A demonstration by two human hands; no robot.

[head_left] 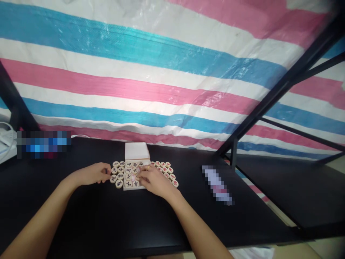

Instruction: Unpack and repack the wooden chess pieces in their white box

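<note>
A shallow white box (pixel 126 188) lies on the black table with rows of round xiangqi pieces bearing black characters in it. My right hand (pixel 153 181) reaches over its right side, fingers bent down and pinching a xiangqi piece (pixel 137 177), partly hidden under the fingertips. To the left of the box, black-marked pieces (pixel 120 176) stand in two columns. My left hand (pixel 97 173) is beside them, its fingers curled and the tips touching the outer edge of one piece (pixel 113 178). Red-marked pieces (pixel 170 170) sit right of the box, some covered by my right hand.
The box's white lid (pixel 137 150) stands open behind it. A blurred pale packet (pixel 217 185) lies to the right, and a blurred blue object (pixel 44 144) at the back left. Black metal frame bars (pixel 258 113) and a striped sheet (pixel 134 86) border the black table (pixel 107 223).
</note>
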